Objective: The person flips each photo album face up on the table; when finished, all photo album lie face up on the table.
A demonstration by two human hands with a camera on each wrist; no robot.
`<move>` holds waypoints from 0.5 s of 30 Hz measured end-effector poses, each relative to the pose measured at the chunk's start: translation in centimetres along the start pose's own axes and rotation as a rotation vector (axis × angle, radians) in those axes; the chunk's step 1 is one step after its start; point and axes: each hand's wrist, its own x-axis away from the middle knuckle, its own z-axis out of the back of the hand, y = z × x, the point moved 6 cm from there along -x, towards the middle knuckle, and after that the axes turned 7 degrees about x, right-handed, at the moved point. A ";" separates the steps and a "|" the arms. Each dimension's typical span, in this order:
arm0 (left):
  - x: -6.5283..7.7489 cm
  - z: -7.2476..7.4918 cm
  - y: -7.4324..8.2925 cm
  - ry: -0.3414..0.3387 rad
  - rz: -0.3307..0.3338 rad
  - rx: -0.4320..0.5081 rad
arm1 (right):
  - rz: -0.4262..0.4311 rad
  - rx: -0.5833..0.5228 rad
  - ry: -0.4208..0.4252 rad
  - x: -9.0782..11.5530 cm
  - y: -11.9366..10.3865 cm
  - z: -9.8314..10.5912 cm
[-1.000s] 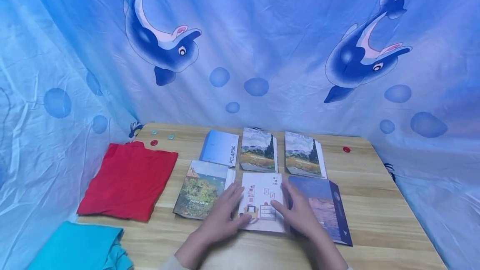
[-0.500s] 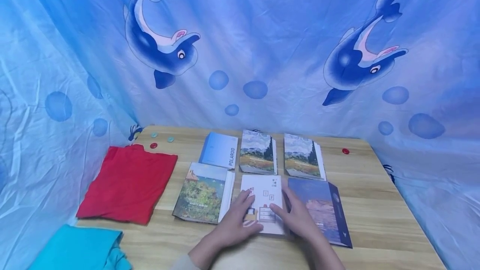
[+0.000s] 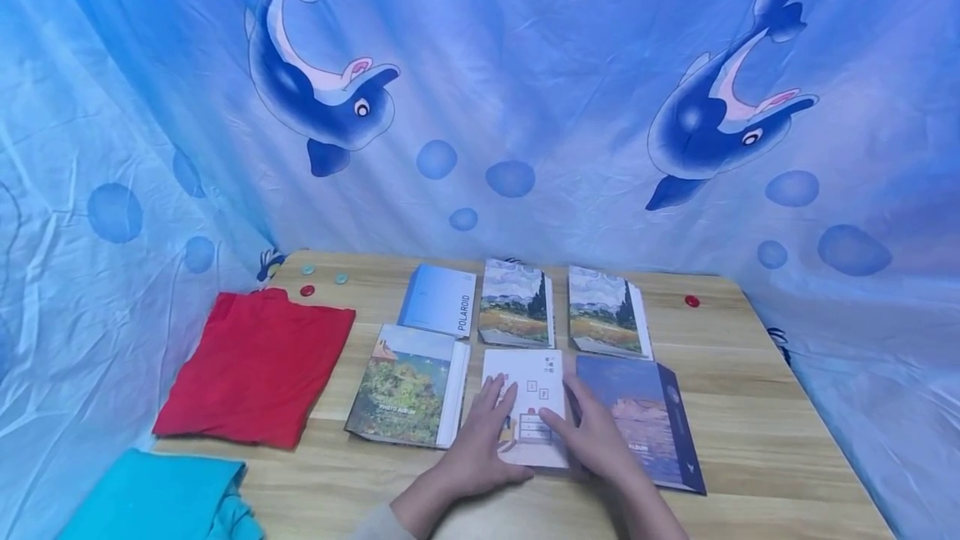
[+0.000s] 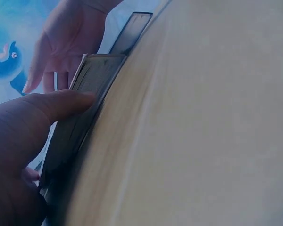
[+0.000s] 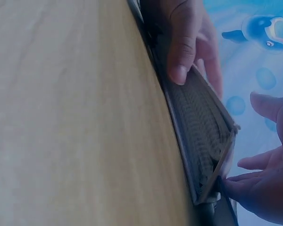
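Observation:
In the head view, a white photo album (image 3: 517, 363) with a drawn room on its cover lies at the front middle of the table. My left hand (image 3: 474, 448) rests on its left part, fingers spread over the cover. In the left wrist view, that thumb touches the album's near edge. My right hand (image 3: 596, 432) lies along the right side, its thumb over the cover. Its fingers look straight and loose in the right wrist view. Beside the white album are a garden-picture album (image 3: 401, 394) on the left and a purple seascape album (image 3: 637, 407) on the right.
Behind stand a blue Polaroid album (image 3: 438, 298) and two matching landscape albums, one in the middle (image 3: 515, 302) and one on the right (image 3: 606, 311). Folded red cloth (image 3: 258, 365) and teal cloth (image 3: 161, 494) lie left. Small buttons lie at the back, including a red button (image 3: 692, 301).
My left hand has slid right and toward the near edge of the white album, its fingers now over the cover. The right hand has stayed almost still at the right side.

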 end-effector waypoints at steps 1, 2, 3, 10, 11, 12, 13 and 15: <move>0.1 0.0 0.1 0.000 0.003 0.003 | 0.001 -0.008 0.003 0.1 0.0 0.0; 0.2 0.1 0.2 0.003 0.006 0.011 | -0.004 -0.015 0.003 0.1 0.0 0.0; 0.3 0.2 0.3 0.006 0.009 0.016 | -0.007 -0.017 0.006 0.2 0.1 0.0; 0.9 0.7 0.5 0.035 0.030 0.024 | -0.025 -0.007 0.014 0.1 0.3 0.3; 1.1 0.8 0.5 0.040 0.037 0.021 | -0.029 -0.008 0.015 0.1 0.3 0.3; 1.2 0.9 0.4 0.048 0.041 0.021 | -0.030 -0.004 0.017 0.1 0.3 0.3; 1.3 1.1 0.3 0.054 0.045 0.021 | -0.032 -0.004 0.018 0.2 0.2 0.3; 1.6 1.2 0.1 0.065 0.052 0.022 | -0.038 0.000 0.020 0.2 0.2 0.2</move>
